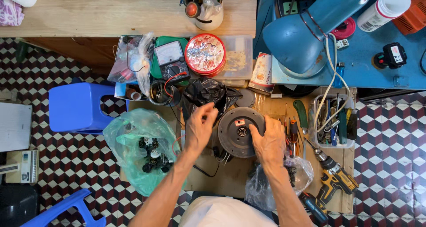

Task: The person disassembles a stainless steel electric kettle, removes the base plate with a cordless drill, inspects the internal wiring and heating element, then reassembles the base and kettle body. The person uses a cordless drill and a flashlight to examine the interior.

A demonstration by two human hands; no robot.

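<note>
- Dark grey metal, round and flat, the disc-shaped motor housing (237,131) lies face up on the brown cardboard sheet (230,176) in the middle of the workspace; its central shaft hole points straight up at the camera, so it has no long axis across the board.
- The right hand (268,142) rests on the disc's right rim, fingers curled over the edge and pressing it.
- The left hand (199,127) hovers at the disc's upper-left edge, fingertips pinched together; what they pinch is too small to tell.
- A crumpled black plastic bag (208,94) lies just behind the disc, touching or nearly touching its far edge.
- A green translucent bag of small dark parts (142,149) sits to the left, near the left forearm.
- A clear plastic bag (277,180) lies under the right wrist.
- Screwdrivers and a clear tray of hand tools (333,120) crowd the right side; a yellow and black cordless drill (333,178) lies at the lower right.
- An analogue multimeter (171,60) and a round red tin lid (205,54) sit farther back.
- A blue desk lamp (306,31) overhangs the upper right.
- Bare cardboard shows in front of the disc, toward the near edge.
</note>
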